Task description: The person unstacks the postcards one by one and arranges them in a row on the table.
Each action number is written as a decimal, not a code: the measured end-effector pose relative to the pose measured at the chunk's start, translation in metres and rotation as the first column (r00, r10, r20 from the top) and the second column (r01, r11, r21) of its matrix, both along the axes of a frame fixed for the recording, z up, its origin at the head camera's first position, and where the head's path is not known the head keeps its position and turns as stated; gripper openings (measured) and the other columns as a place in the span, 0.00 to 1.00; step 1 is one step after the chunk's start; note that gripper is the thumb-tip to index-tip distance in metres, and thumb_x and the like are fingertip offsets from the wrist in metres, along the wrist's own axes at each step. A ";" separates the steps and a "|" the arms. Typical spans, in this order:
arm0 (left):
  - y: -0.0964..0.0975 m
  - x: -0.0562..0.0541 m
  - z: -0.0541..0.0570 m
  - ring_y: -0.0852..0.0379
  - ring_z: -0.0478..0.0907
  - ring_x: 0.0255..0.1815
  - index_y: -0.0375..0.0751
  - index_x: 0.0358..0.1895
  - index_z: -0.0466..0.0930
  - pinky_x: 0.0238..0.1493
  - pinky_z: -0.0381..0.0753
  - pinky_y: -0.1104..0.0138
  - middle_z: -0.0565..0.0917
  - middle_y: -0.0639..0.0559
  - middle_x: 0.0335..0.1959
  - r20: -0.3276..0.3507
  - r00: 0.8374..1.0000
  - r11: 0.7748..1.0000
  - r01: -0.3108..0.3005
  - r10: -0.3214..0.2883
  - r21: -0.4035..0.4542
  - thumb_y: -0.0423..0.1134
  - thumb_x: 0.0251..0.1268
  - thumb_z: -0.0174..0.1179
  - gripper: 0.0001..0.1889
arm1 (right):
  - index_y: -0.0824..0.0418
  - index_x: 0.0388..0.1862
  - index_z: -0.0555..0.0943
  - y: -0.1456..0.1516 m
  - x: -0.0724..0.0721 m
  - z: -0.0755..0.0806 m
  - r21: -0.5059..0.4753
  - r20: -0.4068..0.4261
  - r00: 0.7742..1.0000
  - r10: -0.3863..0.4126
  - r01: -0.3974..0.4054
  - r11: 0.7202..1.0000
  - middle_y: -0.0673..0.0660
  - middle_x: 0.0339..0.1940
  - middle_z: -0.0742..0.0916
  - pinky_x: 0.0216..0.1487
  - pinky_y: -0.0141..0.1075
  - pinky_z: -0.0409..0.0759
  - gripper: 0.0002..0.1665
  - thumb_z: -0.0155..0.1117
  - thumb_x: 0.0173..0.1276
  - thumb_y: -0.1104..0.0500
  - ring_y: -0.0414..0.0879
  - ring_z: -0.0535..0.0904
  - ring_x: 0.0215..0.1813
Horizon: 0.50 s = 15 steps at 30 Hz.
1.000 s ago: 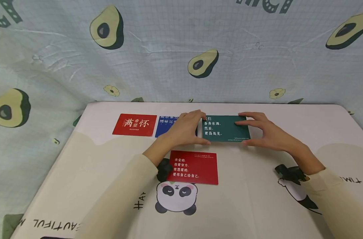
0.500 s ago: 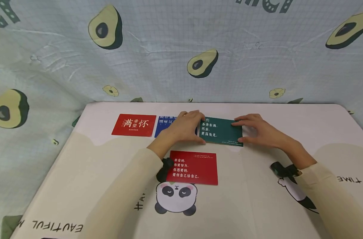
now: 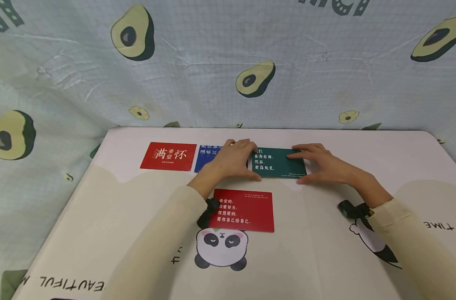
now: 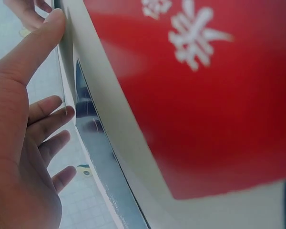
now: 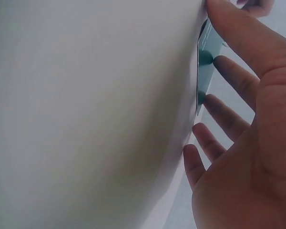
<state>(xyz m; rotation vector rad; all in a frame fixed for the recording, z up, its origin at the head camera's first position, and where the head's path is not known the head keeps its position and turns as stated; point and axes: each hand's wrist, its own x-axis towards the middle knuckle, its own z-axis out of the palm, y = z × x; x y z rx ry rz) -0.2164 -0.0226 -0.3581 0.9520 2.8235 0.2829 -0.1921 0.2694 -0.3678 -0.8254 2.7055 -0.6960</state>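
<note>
A green card (image 3: 282, 163) with white writing lies near the table's far edge. My left hand (image 3: 229, 162) has its thumb and fingertips by the card's left edge, partly covering a blue card (image 3: 209, 156). On the card's right end are the fingertips of my right hand (image 3: 327, 166), its thumb near the lower right corner. The right wrist view shows those fingers extended and touching the green card (image 5: 205, 71). At the row's left end lies a red card (image 3: 168, 156). Another red card (image 3: 246, 212) lies closer to me and fills much of the left wrist view.
The table's pale cover (image 3: 306, 258) bears a printed panda (image 3: 221, 248) below the nearer red card. Behind the far edge hangs a cloth (image 3: 198, 50) printed with avocados. A black wrist device (image 3: 349, 209) sits under the right wrist. Part of a dark object shows at the bottom left edge.
The green card has shifted left towards the blue card; it tilted half a second ago and is now straighter. My right hand moved left with it, while the left hand stayed nearly in place.
</note>
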 end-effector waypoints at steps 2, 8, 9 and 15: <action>-0.001 -0.001 -0.001 0.54 0.55 0.73 0.48 0.63 0.68 0.70 0.52 0.55 0.68 0.51 0.69 -0.001 1.000 1.000 -0.001 0.001 -0.002 0.66 0.45 0.66 0.42 | 0.53 0.66 0.74 -0.001 -0.001 0.000 0.003 0.000 1.000 -0.001 0.001 1.000 0.60 0.72 0.64 0.63 0.66 0.55 0.41 0.75 0.54 0.44 0.60 0.50 0.71; -0.001 -0.003 -0.003 0.54 0.54 0.73 0.49 0.63 0.68 0.69 0.52 0.54 0.69 0.52 0.68 -0.005 1.000 1.000 -0.003 0.003 -0.016 0.66 0.44 0.67 0.42 | 0.53 0.65 0.75 -0.001 -0.004 -0.002 0.000 -0.009 1.000 -0.011 0.011 1.000 0.60 0.70 0.66 0.62 0.64 0.56 0.38 0.75 0.55 0.47 0.61 0.51 0.70; -0.001 -0.003 -0.003 0.54 0.54 0.73 0.49 0.63 0.68 0.70 0.52 0.54 0.69 0.52 0.68 -0.002 1.000 1.000 -0.002 0.002 -0.016 0.65 0.44 0.67 0.42 | 0.53 0.65 0.75 -0.001 -0.004 -0.002 -0.002 -0.011 1.000 -0.012 0.012 1.000 0.60 0.70 0.66 0.62 0.64 0.56 0.38 0.75 0.55 0.47 0.61 0.51 0.70; -0.002 -0.005 -0.002 0.54 0.53 0.74 0.50 0.64 0.68 0.70 0.51 0.53 0.68 0.52 0.69 0.019 1.000 1.000 -0.001 0.001 -0.011 0.65 0.44 0.68 0.42 | 0.54 0.65 0.75 -0.002 -0.004 -0.003 0.011 -0.019 1.000 -0.023 0.023 1.000 0.60 0.69 0.67 0.61 0.63 0.56 0.38 0.75 0.54 0.48 0.61 0.52 0.69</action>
